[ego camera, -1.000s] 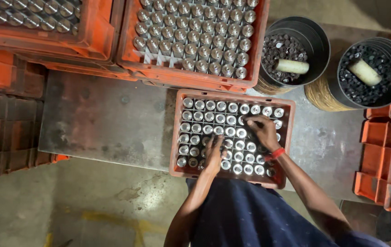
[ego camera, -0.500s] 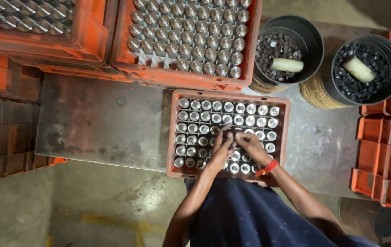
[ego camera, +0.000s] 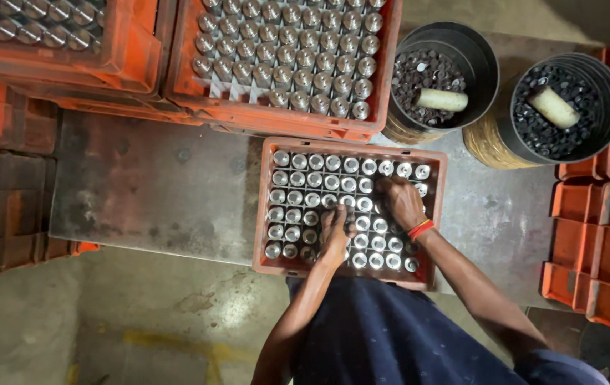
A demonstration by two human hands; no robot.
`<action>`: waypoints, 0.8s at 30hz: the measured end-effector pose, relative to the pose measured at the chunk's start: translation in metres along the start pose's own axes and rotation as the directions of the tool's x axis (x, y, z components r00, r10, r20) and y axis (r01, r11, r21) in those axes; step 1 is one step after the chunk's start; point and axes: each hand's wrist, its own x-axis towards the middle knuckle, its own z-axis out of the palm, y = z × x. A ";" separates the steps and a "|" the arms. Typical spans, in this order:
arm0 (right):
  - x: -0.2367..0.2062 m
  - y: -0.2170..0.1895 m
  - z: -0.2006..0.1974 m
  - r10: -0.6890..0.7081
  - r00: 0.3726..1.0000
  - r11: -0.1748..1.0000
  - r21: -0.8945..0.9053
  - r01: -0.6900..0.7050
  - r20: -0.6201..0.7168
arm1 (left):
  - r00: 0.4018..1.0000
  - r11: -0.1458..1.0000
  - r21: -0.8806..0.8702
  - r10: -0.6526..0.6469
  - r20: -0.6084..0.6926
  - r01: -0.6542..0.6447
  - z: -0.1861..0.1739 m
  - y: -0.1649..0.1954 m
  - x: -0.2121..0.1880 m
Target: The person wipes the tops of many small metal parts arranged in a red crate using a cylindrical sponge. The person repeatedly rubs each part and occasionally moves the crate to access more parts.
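Hands rest inside our orange crate (ego camera: 268, 214) at the bench's near edge: left hand (ego camera: 334, 234) and right hand (ego camera: 399, 202) both curl fingers down onto upright steel cylinders (ego camera: 298, 196), ends facing us.

The left hand (ego camera: 335, 232) and right hand (ego camera: 399, 202) hid several shiny metal cylinders (ego camera: 298, 196) beneath them; fingertip grip was too small to tell.

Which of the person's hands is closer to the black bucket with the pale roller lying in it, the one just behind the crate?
The right hand. It rests on the metal cylinders near the crate's far right side, just below that bucket. The left hand lies lower and further left, farther from it.
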 end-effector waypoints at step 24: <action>0.036 0.021 -0.003 -0.071 0.996 0.993 -0.097 0.066 -0.050 | 0.977 0.978 -0.004 -0.207 0.054 0.207 -0.001 -0.001 0.011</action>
